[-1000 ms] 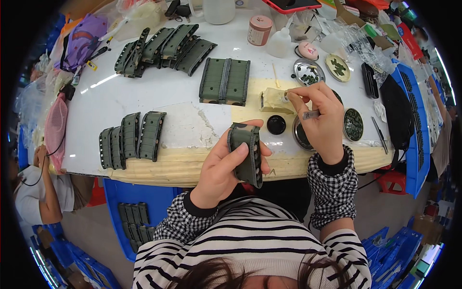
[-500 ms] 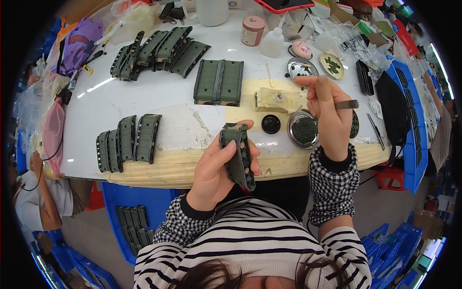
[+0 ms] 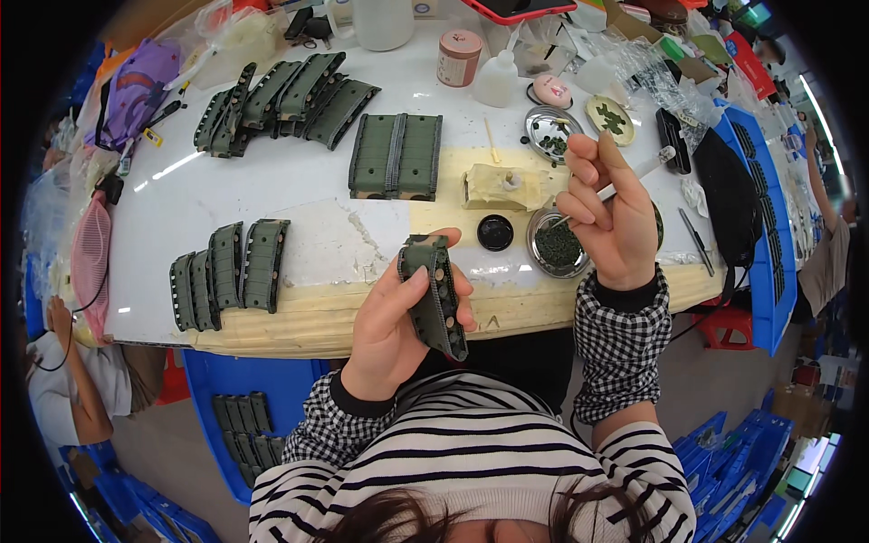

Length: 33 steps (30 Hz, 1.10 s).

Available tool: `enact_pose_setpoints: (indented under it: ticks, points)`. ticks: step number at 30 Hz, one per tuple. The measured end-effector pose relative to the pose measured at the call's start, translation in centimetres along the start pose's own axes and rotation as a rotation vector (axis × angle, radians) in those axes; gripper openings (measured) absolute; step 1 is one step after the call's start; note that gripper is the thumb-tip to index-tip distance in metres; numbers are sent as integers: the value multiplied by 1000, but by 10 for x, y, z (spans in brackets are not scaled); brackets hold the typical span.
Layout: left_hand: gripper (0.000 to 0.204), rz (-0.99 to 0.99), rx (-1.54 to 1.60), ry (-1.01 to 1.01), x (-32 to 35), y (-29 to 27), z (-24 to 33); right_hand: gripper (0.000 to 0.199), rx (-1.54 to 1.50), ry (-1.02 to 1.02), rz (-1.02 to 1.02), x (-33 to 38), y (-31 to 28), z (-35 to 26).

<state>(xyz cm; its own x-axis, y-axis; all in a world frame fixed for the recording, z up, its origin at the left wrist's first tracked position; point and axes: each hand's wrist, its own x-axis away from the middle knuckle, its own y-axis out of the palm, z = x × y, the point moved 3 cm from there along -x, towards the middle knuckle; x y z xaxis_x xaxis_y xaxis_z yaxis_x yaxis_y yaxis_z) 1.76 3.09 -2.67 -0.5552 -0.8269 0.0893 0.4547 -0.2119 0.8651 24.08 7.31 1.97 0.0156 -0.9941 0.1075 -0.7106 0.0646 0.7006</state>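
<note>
1. I look down on a busy workroom: a white counter (image 3: 149,217) with a pale yellow covering along its front edge, and another person (image 3: 72,371) beyond its left edge.
2. My left hand (image 3: 387,317) grips a green case (image 3: 429,299), thumb across its face and fingers around the far side. I see it held tilted, just above the middle of the counter's front edge, with round studs along its side.
3. My right hand (image 3: 614,217) is raised toward the counter's front right corner, fingers curled around a slim white-handled tool (image 3: 654,163). I cannot tell whether the fingertips pinch anything besides.
4. Below that hand I have a metal dish (image 3: 557,242) of small dark green bits, partly hidden by it. A round black dish (image 3: 495,233) sits just to its left, and a cream-wrapped block (image 3: 489,186) behind that.
5. A wide green double panel (image 3: 396,156) lies flat near the counter's middle. Four more cases (image 3: 228,276) stand in a row by the front left corner; a heap of others (image 3: 282,95) lies toward the back left.
6. A dark pen (image 3: 695,237) rests near the right edge, beside a black bag (image 3: 733,208).
</note>
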Motion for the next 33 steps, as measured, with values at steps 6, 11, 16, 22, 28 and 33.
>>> enact_pose_setpoints:
  ticks: [6,11,16,22,28,33]
  points:
    - [49,2,-1,-2,1,-1,0,22,840,-384,140,8,13,-2]
    - [50,8,9,-10,0,0,1,17,1496,-769,57,8,32,1]
    - [50,9,20,-20,0,0,0,18,1643,-777,-39,4,34,12]
    - [51,-27,123,-73,0,-1,-1,14,1636,-876,-41,5,34,9]
    - [52,-78,226,-139,2,-1,-5,9,1166,-800,75,40,56,-1]
    - [54,-131,265,-151,1,3,-9,13,744,-359,-57,42,60,27]
